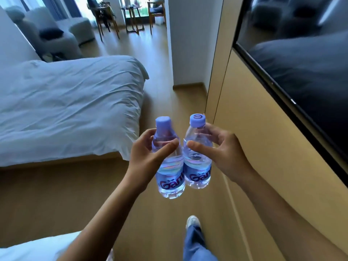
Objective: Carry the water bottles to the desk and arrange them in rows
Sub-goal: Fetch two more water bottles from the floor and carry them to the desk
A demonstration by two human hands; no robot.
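Note:
Two clear plastic water bottles with blue caps and blue labels are held upright, side by side, in front of me above the wooden floor. My left hand grips the left bottle around its upper body, thumb across the front. My right hand grips the right bottle the same way. The two bottles touch at the shoulder. No desk surface is plainly in view.
A bed with white bedding fills the left. A wood-panelled wall with a dark TV screen runs along the right. A strip of wooden floor leads ahead to an armchair, a small table and chairs. My foot is on the floor below.

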